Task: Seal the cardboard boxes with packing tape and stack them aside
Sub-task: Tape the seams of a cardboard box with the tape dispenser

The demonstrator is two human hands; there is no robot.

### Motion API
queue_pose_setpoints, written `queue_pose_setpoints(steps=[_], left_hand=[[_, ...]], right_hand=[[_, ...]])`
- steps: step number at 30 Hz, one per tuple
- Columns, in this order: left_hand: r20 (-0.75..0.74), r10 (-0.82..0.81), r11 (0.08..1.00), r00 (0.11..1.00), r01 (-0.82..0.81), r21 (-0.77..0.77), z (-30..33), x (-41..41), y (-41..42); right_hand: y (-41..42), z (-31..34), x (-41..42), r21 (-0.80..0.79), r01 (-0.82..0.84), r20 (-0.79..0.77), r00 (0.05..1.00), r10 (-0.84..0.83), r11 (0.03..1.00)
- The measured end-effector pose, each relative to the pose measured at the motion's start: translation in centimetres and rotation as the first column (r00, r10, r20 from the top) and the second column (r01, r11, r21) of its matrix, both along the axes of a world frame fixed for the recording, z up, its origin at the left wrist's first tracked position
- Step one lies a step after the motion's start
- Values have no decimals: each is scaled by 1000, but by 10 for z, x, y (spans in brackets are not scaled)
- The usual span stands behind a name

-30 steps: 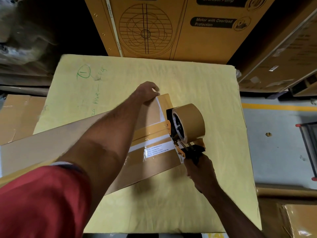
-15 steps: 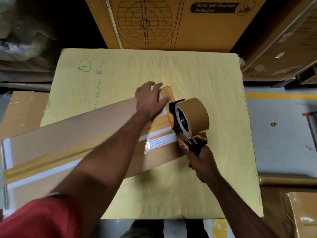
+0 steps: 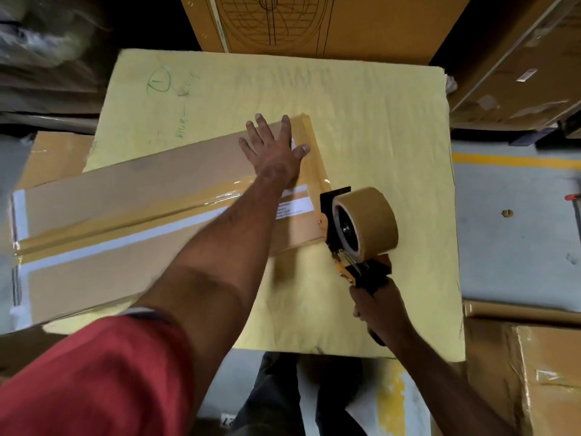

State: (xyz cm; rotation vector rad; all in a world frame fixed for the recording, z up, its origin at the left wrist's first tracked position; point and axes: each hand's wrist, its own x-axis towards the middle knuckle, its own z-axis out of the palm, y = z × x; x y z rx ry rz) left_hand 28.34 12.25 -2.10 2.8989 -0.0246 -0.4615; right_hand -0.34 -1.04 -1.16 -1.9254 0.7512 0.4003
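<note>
A long flat cardboard box (image 3: 132,196) lies slantwise across a yellow table top (image 3: 371,127), its left end past the table's edge. Brown tape runs along its seam and over its right end. My left hand (image 3: 273,146) presses flat on the box's right end with fingers spread. My right hand (image 3: 380,306) grips the black handle of an orange tape dispenser (image 3: 352,265) that carries a brown tape roll (image 3: 367,221). The dispenser sits just off the box's right end, beside its near corner.
A large printed carton (image 3: 314,23) stands behind the table. More cartons sit at the right (image 3: 518,73), lower right (image 3: 534,372) and left (image 3: 56,155). A grey floor with a yellow line (image 3: 515,160) lies to the right.
My left hand went from curled at the box's far end to flat and spread on its top. The dispenser moved off the box end, toward me and to the right.
</note>
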Motion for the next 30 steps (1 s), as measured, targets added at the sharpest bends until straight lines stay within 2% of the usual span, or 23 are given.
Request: queue_pose_setpoints(steps=[2,3,6,8,13,16,18,23,30], left_hand=[[6,5,1000,1000,-5,2,4,-12,-4],[26,-53,999,998,53,9,3,-23,-5],[93,-376,926,922,377,9,-4,-69,9],[104,-461,885,882,465,-18,-10,-103,28],[-16,-600,798,800,599,69,-20,-137,49],[21,-621,770,784,604,207,-26,-138,49],[37,-621,765,783,595,248,-29,-138,47],[15,-616,771,788,599,218,-27,-137,47],[21,-624,762,781,603,237,-30,-135,48]], right_hand=[[1,1,-3,16,15,26,1000,-16,1000],[2,1,-4,22,16,39,999,-17,1000],[-1,1,-5,50,-9,60,998,6,999],[-4,3,-4,71,-18,46,999,15,997],[-3,1,-10,20,-33,63,998,31,999],[1,-5,-24,30,-32,118,993,28,999],[-1,-14,-37,25,-37,91,995,35,999],[-13,-41,-68,-2,-62,1,998,62,998],[-11,-68,-70,5,-37,-2,999,37,999]])
